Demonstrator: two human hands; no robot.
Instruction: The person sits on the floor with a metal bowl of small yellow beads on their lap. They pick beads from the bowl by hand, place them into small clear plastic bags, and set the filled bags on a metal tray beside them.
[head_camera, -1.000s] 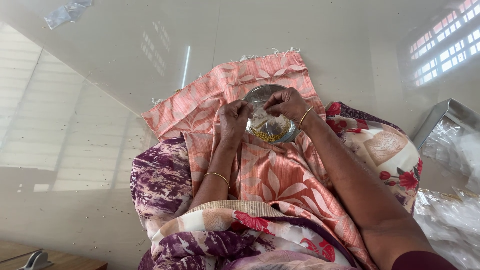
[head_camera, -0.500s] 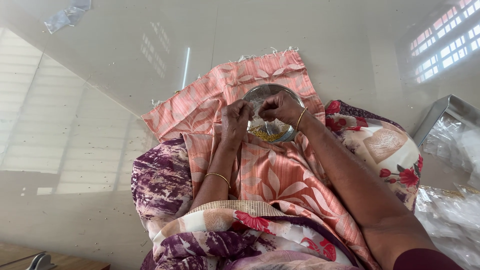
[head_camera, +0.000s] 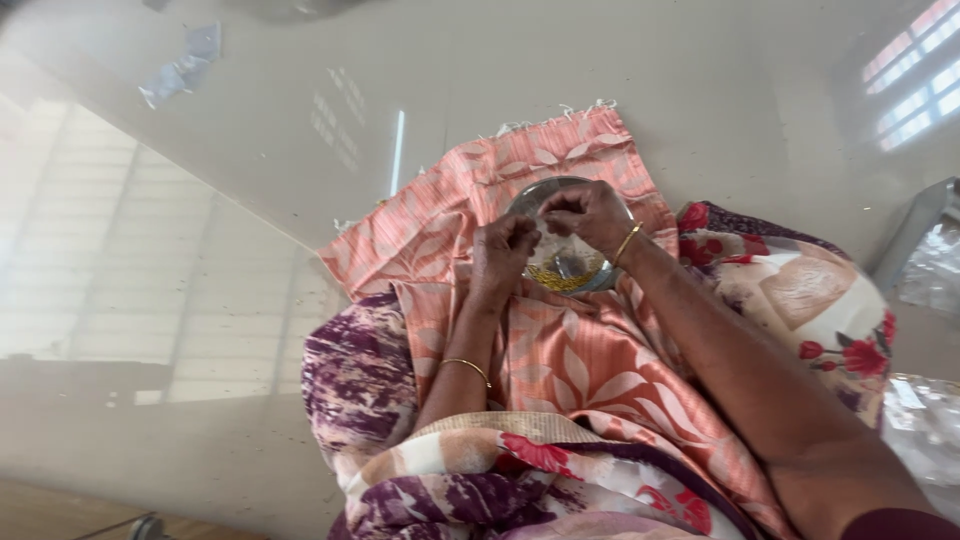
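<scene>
A round steel plate (head_camera: 596, 279) lies on the peach patterned cloth (head_camera: 560, 360) over my lap, with small yellow bits in it. Both my hands hover over the plate. My left hand (head_camera: 503, 248) has its fingertips pinched together at the plate's left rim. My right hand (head_camera: 590, 214) is curled over the plate's top, fingers pinched on something too small to make out. The two hands nearly touch. Each wrist carries a thin gold bangle.
Glossy pale floor tiles (head_camera: 200, 250) surround me, with window reflections. A floral purple and cream cloth (head_camera: 360, 380) spreads around my lap. A scrap of paper (head_camera: 183, 72) lies far left. A metal edge and clear plastic (head_camera: 930, 270) sit at the right.
My hands stay over the plate, with the fingers working slightly. The view has shifted a little, so the plate sits lower in the picture.
</scene>
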